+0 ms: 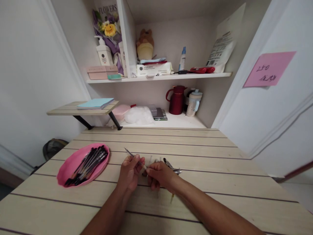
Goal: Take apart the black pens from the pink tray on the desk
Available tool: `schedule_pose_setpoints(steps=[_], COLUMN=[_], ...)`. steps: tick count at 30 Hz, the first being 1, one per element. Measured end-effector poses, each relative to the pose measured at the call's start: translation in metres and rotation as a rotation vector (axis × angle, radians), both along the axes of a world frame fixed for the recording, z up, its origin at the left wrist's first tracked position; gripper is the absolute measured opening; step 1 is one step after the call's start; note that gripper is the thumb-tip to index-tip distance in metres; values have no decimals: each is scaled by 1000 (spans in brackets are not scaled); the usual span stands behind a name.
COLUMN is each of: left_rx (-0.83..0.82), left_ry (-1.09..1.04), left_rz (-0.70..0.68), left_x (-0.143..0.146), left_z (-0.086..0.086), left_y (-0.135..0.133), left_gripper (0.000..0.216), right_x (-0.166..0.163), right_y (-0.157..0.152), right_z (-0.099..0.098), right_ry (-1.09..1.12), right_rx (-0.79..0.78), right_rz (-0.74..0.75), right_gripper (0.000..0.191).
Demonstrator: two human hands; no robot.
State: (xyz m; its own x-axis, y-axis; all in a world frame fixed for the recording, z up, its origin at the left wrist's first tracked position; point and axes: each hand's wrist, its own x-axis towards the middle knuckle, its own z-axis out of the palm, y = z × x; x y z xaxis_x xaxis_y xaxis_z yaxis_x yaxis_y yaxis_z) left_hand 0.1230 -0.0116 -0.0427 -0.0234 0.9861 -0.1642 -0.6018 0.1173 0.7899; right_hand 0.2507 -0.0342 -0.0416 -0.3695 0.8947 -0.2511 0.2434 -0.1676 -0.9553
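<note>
My left hand point(129, 172) is closed, thumb and fingers pinching a thin pen refill point(129, 152) whose pointed tip sticks out to the upper left. At the refill's other end, my right hand point(160, 174) is pinched closed near a small pale end; the fingers partly hide it. Behind and beneath the right hand lie loose pen parts point(168, 163), some dark, some clear or silvery. A thin yellowish piece point(172, 197) pokes out below the right wrist. To the left stands a pink dish point(64, 166) with several black-capped pens point(91, 163) heaped in it.
A small raised shelf point(66, 108) with blue paper point(96, 103) stands at the back left. Behind the slatted tabletop point(232, 195), a white cabinet shelf point(195, 122) holds a red jug point(176, 100), a pale cup point(194, 103) and a white plastic bag point(139, 115).
</note>
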Motion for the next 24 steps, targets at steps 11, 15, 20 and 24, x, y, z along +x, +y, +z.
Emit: schedule_pose_setpoints(steps=[11,15,20,24], left_rx=[31,10,-1,6], left_ry=[56,38,60,137], left_rz=[-124,3,-48,-100], left_x=[1,-7,-6,-3], left_z=[0,-3,-4,-3], left_y=[-4,5,4,1], left_gripper=[22,22,22,22], right_x=[5,4,6,10], right_y=[1,-2,-3,-3], right_z=[2,6,5,7], right_ry=[-372,-880,-977,-1001], right_rx=[284,517,574,600], right_rz=[-32,14,82,119], right_gripper=[19,17,19,18])
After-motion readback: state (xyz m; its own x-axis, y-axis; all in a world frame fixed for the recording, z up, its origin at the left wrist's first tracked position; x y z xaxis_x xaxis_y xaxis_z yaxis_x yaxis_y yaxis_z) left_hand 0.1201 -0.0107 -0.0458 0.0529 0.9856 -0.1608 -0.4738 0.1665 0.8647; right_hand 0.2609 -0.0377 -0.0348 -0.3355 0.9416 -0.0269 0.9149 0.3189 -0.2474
